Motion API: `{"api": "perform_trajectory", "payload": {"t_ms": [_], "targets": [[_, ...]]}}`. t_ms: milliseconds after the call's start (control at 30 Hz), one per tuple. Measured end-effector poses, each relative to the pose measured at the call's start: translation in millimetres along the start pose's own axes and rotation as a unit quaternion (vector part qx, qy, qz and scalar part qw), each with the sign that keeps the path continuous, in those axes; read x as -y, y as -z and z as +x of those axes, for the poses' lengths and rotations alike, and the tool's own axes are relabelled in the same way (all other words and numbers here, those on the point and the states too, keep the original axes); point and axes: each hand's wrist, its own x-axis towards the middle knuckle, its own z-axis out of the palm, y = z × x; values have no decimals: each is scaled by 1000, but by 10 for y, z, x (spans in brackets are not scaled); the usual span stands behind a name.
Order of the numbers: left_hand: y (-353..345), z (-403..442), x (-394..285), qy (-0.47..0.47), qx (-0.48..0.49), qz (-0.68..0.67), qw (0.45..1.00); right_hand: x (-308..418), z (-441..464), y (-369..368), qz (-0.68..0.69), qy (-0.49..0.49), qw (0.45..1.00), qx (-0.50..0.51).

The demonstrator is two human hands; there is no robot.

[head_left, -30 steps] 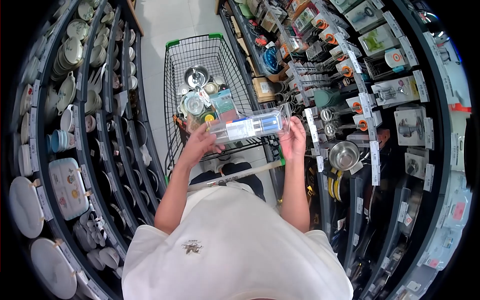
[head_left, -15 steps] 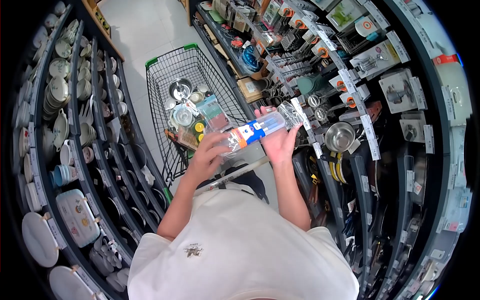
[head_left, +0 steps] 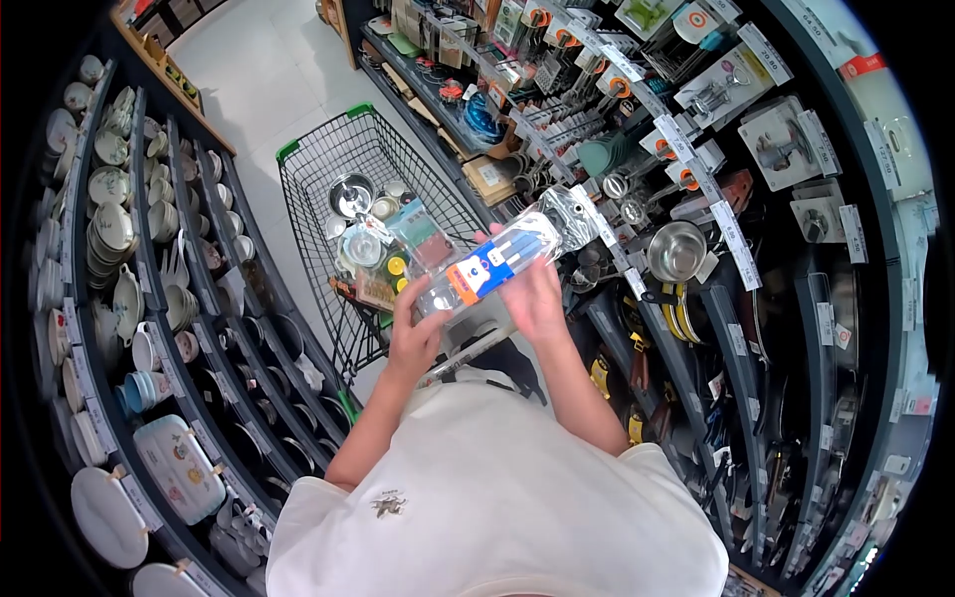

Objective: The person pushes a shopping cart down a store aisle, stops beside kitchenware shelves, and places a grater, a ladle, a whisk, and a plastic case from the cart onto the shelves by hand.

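Before my chest I hold a long clear plastic case [head_left: 483, 275] with an orange and blue label, slanting up to the right. Its upper right end is in crinkled clear wrap. My left hand [head_left: 414, 333] grips the lower left end between thumb and fingers. Around the upper part, my right hand [head_left: 537, 303] supports the case from behind and below, its fingers partly hidden by it. What lies inside the case is hard to make out. Just beyond my hands is a black wire shopping cart [head_left: 303, 189] holding a metal pot [head_left: 351, 195], a glass bowl [head_left: 365, 249] and packaged goods.
Shelves of plates and bowls [head_left: 114, 227] line the left side. To the right hang kitchen tools on hooks, with a steel pot [head_left: 676, 251] and pans below. The pale tiled floor [head_left: 269, 75] runs ahead beside the cart.
The case has tilted more steeply and its label now faces me more fully. Both hands have turned with it. The whole view has shifted slightly.
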Motion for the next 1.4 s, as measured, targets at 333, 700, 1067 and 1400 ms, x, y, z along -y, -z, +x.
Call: {"api": "perform_trajectory", "payload": {"t_ms": [333,700,1067,1400], "targets": [[445,-308,741,172,-38,184,967,40,-37,-158,-34,-11,997,-70],[1138,-1911,2381,502,166,253,810,106,-64,-309,-34,6,997,-66],[1230,-1938,2789,582,85,179,789,9,417,-222,-25,-13,999,-32],[1396,-1213,2967,588,57,137,795,-178,1482,-111,31,-45,996,72]]}}
